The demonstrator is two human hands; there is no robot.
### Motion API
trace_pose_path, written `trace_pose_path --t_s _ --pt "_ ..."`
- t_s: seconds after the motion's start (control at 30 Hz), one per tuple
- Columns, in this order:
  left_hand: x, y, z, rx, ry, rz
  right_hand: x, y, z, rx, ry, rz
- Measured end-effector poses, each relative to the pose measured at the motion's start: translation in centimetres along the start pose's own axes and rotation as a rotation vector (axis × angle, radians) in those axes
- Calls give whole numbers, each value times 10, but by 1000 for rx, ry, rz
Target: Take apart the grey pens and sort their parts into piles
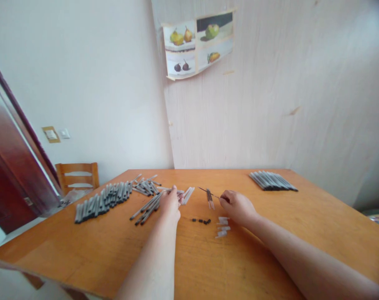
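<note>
My left hand [170, 203] is closed around a whitish pen barrel [180, 192]. Just right of it lie several more pale barrels [188, 195] side by side. My right hand [238, 205] pinches one end of a thin dark pen refill [205, 190], which points left and crosses above other refills [210, 200] on the table. In front of the hands are several small black plugs [201, 221] in a loose row and several clear pen caps [223, 228]. Grey pens with black ends [148, 208] lie beside and partly behind my left hand.
The wooden table [202, 266] meets the wall. A long row of grey pens [103, 200] fills its left side, with a looser pile [145, 186] behind. Another neat bundle of pens [272, 181] lies far right. A wooden chair [77, 168] stands beyond the left edge.
</note>
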State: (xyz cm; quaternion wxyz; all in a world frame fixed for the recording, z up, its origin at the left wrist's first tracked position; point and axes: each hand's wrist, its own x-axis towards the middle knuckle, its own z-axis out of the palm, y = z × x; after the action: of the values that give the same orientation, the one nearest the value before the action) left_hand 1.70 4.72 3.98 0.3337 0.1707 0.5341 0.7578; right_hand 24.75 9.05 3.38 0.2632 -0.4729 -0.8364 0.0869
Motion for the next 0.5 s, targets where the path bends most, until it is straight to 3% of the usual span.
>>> trace_pose_path --t_s 0.23,0.5 --pt "-3 -6 1 192 -33 68 0 3 -3 -162 29 136" --pt "-14 -5 2 344 -85 113 0 -2 -2 -245 -21 177"
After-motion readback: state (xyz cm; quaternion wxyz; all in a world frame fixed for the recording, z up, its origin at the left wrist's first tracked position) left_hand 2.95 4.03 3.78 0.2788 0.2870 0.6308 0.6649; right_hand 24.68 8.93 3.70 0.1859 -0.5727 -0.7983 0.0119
